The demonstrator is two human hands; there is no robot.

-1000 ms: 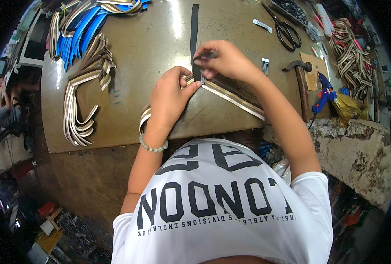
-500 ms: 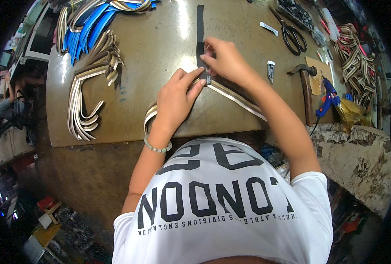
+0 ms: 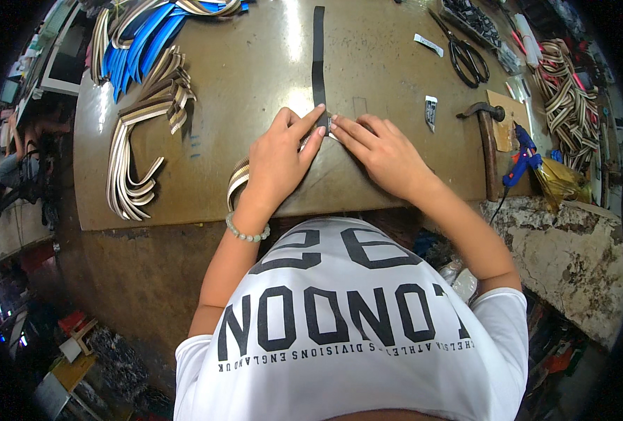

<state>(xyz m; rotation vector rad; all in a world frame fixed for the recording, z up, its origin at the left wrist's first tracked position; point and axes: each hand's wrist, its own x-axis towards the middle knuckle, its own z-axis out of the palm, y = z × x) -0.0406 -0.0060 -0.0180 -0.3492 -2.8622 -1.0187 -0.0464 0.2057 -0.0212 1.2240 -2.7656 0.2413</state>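
A long black strap (image 3: pixel 318 59) lies on the table, running away from me, its near end between my hands. My left hand (image 3: pixel 281 151) grips that near end, with thumb and index fingertip on it. Close on the right, my right hand (image 3: pixel 383 152) has its bent fingertips together at the strap's edge; its thumb is mostly hidden. A striped brown and white strap (image 3: pixel 238 181) curves out from behind my left wrist. A small pale bit of it shows at the join between my fingers. The rest of the join is covered.
Striped straps (image 3: pixel 132 151) and blue strips (image 3: pixel 139 52) lie at left. On the right are scissors (image 3: pixel 468 59), a hammer (image 3: pixel 489 144), a blue glue gun (image 3: pixel 524 154), small packets (image 3: pixel 430 112) and a heap of striped straps (image 3: pixel 564 105). The table's front edge (image 3: pixel 171 224) is near my body.
My right hand has come down and nearer, from above the black strap to beside its near end. The striped length running out to the right no longer shows. My left hand has hardly moved.
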